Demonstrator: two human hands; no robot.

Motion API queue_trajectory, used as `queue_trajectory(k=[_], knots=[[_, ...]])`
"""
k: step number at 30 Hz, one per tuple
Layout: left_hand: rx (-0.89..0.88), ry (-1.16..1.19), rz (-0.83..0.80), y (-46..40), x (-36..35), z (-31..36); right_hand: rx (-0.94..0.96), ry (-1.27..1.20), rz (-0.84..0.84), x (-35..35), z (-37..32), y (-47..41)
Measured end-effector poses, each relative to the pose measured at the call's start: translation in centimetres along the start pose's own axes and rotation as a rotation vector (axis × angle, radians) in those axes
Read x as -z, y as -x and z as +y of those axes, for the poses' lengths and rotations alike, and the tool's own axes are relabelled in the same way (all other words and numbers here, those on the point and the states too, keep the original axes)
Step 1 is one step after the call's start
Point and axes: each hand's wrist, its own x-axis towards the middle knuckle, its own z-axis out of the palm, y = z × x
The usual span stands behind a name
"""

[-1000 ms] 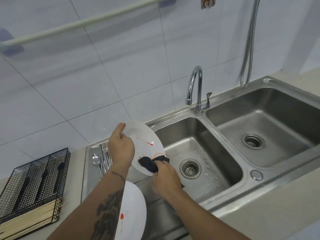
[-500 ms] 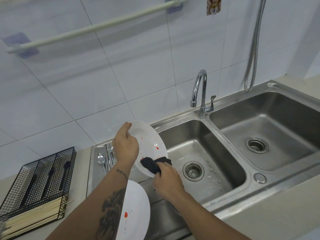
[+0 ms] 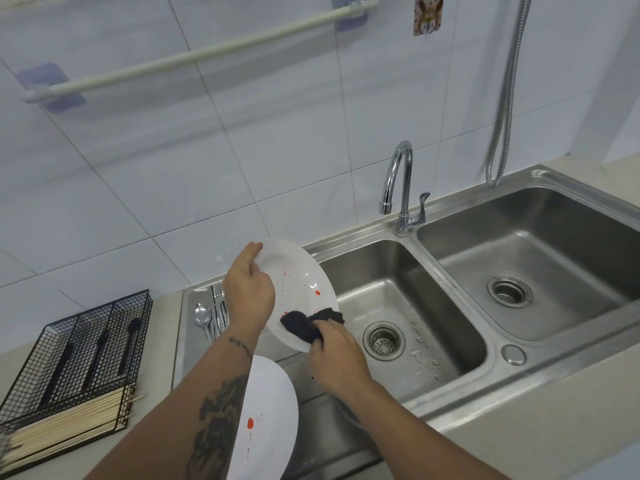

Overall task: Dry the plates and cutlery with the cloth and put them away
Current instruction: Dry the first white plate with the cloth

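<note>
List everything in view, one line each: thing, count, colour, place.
held plate: 1, white with red marks, tilted over the drainboard.
second plate: 1, white with red marks, on the near drainboard.
cloth: 1, black, against the held plate's lower edge.
cutlery: several, silver, on the drainboard.
wire caddy: 1, black, left counter.
skewers: bundle, pale, beside the caddy.
sink: 1, steel, two basins.
tap: 1, chrome, behind the basins.
left hand: grips the held plate.
right hand: grips the cloth.

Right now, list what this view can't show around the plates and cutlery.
Head view only:
- Lower plate: left part hidden by the left forearm, bottom cut off by the frame edge.
- Cutlery: partly behind the left hand; count unclear.
- Right hand fingers: tucked under the cloth.
- Basket contents: dark shapes behind mesh.
</note>
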Motion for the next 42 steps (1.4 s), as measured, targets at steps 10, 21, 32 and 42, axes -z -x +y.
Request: queue_trajectory(k=[10,21,32,42], knots=[[0.139,0.273,-0.07,1.3,3.7,-0.2,0.423,0.202,-0.249,1.5,-2.2,-0.2],[0.24,0.613,-0.019,3.3,9.5,-1.3,0.394,0.76,-0.103,2.6,-4.8,-1.2],[0.246,0.661,-0.144,2.0,14.4,-4.5,0.486,0.502,-0.365,-3.9,-10.9,3.0],[0.254,0.751,-0.065,-0.2,19.6,-6.0,0.374,0.848,-0.1,-3.6,-11.9,3.2]])
